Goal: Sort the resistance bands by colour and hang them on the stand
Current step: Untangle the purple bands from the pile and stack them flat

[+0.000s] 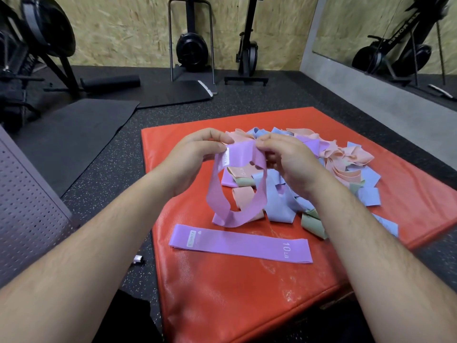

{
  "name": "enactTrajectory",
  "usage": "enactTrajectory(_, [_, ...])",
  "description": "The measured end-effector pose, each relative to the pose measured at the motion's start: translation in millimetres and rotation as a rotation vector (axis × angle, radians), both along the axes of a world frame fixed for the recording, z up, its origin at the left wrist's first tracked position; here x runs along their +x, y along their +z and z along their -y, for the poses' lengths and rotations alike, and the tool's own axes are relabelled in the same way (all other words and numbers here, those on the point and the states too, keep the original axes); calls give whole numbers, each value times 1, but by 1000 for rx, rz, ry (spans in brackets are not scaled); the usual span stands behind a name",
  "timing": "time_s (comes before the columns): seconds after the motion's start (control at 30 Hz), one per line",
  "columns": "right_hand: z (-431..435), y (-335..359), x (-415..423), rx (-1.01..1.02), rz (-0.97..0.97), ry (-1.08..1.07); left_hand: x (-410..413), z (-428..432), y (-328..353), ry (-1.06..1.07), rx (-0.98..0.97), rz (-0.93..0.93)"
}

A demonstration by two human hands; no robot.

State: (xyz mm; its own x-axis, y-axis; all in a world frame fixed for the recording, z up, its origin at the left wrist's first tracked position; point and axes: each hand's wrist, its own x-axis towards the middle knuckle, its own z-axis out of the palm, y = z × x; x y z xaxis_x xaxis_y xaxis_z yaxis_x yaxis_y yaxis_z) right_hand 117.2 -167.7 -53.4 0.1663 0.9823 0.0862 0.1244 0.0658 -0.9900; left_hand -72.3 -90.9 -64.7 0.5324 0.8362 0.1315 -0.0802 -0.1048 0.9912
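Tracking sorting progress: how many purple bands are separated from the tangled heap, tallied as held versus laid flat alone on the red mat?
Held purple band, between left hand and right hand: 1
Flat purple band on red mat: 1
Total: 2
The heap is too tangled to count.

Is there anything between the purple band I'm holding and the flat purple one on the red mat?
Nothing visible. The held purple band hangs from both hands, its lower end just beyond the flat purple band; only bare red mat lies between them.
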Motion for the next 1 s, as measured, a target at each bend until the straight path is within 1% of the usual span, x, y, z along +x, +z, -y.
enactTrajectory(0.1, [-1,-1,-3,29,-43,35,0,5,0,-83,69,8])
enactTrajectory(0.17, [0,-2,-6,30,-38,80,2,10,0,-135,168,-1])
enactTrajectory(0.23, [0,-4,-6,24,-44,111,5,15,1,-131,257,-10])
enactTrajectory(0.37, [-4,-11,-9,32,-49,68,8,17,-1,-57,395,-44])
enactTrajectory(0.5, [-7,-15,-10,29,-111,4,8,11,-6,93,492,-100])
enactTrajectory(0.57, [-6,-14,-11,25,-157,16,8,9,-7,171,538,-130])
enactTrajectory(0.6, [-4,-14,-12,35,-142,44,9,9,-7,200,531,-135])
enactTrajectory(0.7, [-4,-21,-17,85,97,58,10,11,-4,232,464,-110])
enactTrajectory(0.83, [-7,-28,-28,98,243,31,9,14,0,155,430,-155])
enactTrajectory(0.93, [-4,-26,-26,88,264,64,6,11,0,221,439,-175])
enactTrajectory(1.0, [0,-24,-21,53,242,110,3,10,0,272,371,-117])
